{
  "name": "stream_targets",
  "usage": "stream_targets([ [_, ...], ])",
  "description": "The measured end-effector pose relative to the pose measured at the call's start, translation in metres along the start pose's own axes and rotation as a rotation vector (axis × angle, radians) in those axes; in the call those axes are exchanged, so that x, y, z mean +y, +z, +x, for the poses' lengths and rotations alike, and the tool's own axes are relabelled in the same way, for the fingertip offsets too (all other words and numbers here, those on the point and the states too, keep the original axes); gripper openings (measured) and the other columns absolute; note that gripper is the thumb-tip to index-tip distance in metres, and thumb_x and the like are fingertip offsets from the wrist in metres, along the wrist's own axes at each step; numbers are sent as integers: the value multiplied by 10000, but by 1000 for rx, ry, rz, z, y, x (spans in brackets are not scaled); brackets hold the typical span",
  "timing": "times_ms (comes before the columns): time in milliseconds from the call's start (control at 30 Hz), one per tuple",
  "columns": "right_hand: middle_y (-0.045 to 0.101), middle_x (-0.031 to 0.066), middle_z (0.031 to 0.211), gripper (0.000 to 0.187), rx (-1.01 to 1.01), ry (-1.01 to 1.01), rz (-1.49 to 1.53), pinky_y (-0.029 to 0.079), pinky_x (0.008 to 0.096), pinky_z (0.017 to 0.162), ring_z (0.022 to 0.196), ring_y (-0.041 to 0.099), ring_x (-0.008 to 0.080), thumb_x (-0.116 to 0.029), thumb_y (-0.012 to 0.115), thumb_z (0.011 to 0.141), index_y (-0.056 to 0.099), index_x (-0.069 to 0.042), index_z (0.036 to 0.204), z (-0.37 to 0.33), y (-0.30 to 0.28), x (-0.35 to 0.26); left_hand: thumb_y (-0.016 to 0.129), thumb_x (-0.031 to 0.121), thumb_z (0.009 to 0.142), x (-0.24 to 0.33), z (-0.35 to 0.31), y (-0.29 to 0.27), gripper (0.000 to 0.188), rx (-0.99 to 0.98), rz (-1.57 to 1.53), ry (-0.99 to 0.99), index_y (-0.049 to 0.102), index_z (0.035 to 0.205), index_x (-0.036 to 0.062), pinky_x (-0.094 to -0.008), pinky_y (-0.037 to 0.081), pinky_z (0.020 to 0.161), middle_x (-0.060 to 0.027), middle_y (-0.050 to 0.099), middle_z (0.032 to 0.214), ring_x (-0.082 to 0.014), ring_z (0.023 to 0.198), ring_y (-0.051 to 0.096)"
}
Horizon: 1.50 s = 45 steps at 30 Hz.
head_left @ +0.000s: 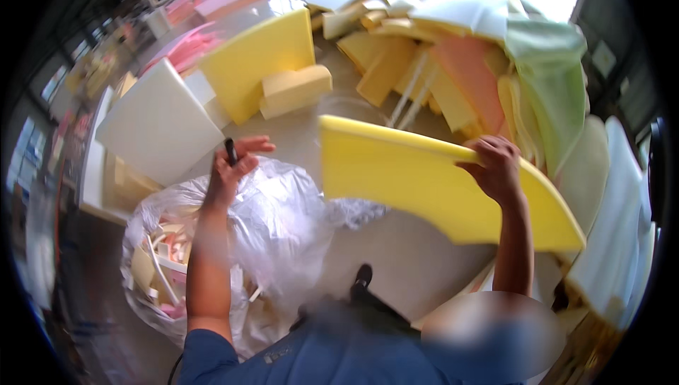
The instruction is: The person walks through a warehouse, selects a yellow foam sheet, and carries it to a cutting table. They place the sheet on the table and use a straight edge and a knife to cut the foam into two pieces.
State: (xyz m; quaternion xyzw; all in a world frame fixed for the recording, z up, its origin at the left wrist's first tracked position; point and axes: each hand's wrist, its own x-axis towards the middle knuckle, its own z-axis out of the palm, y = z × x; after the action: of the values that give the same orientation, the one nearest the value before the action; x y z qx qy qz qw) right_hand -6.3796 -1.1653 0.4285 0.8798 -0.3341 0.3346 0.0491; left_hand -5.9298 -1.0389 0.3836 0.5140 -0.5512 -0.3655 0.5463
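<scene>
My right hand (pixel 495 166) grips the upper edge of a large yellow foam sheet (pixel 396 173), fingers over the top and thumb on the near face. The sheet is held up on edge in front of me; its lower edge is curved inward. In my left hand (pixel 235 169) a short black pen-like stick (pixel 230 152) is tucked by the thumb, while some fingers stretch out to the right. That hand is apart from the sheet, above a clear plastic bag (pixel 272 201).
Foam scraps (pixel 170 247) fill the bag's open left part. Beyond stand a white foam board (pixel 159 123), an upright yellow panel (pixel 265 60) and a cream foam block (pixel 297 88). Foam sheets pile up (pixel 460 67) at the far right, with a green one (pixel 548 81) draped over.
</scene>
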Motion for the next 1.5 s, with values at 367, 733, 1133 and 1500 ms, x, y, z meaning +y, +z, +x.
stream_targets([
  [367,669,57,900,243,336,236,-200,501,269,702,783,617,136,-55,723,806,660,-3,1035,-7,-347,-32,911,290,539,-63,-26,84,1107,16,233,292,324,1450,65,-382,385,1056,-201,475,1385,-339,1299,446],
  [733,599,72,1135,548,911,317,252,441,348,907,996,566,202,-186,764,780,529,31,1226,-328,-415,130,860,378,580,119,-33,54,411,-51,794,437,690,845,114,-402,495,658,-92,670,728,-291,701,661],
  [1133,677,15,959,280,37,1145,1418,501,285,772,868,623,142,71,715,740,698,-71,981,-408,144,-52,669,11,673,116,-333,79,126,354,1498,168,646,775,81,-399,459,583,-73,588,677,-278,657,597],
  [1500,711,74,904,201,-480,627,1239,505,309,719,808,642,142,-74,721,809,671,-10,993,-282,271,-356,828,216,660,105,-625,9,265,1174,1724,-575,658,783,55,-435,455,597,-114,644,727,-337,673,617],
])
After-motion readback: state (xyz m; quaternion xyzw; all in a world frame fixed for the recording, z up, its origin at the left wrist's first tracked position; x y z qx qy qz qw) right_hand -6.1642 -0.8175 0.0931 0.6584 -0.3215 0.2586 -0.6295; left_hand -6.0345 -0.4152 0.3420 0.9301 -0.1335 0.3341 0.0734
